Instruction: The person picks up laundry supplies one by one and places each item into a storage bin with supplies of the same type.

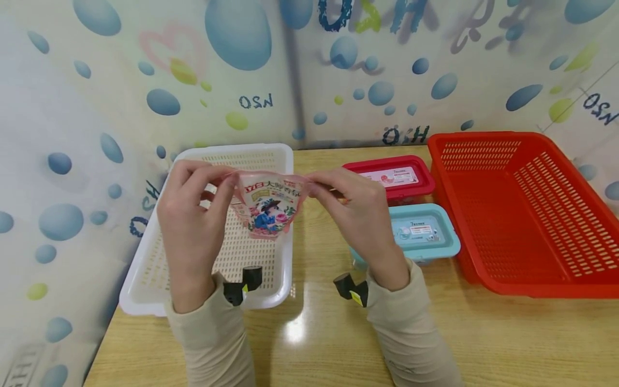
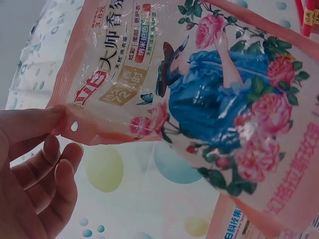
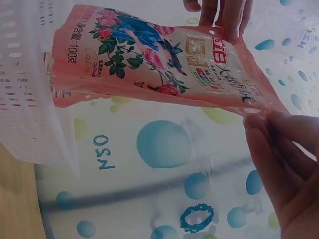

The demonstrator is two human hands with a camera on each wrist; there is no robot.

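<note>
Up by two corners, our pink pouch (image 1: 271,209)!
Should either pinch slacken, we think its glossy film could slip and the pouch swing down onto the right edge of the white basket (image 1: 288,258). Here our left hand (image 1: 193,226) grips the top left corner, our right hand (image 1: 360,212) the top right; the pouch hangs between them, its body below the fingertips, near that basket edge, toward the left side of the desk (image 1: 309,349).

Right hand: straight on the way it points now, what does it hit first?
The pink pouch: the right hand pinches its top corner. Past that, probably the patterned wall, though depth is unclear in the head view.
</note>
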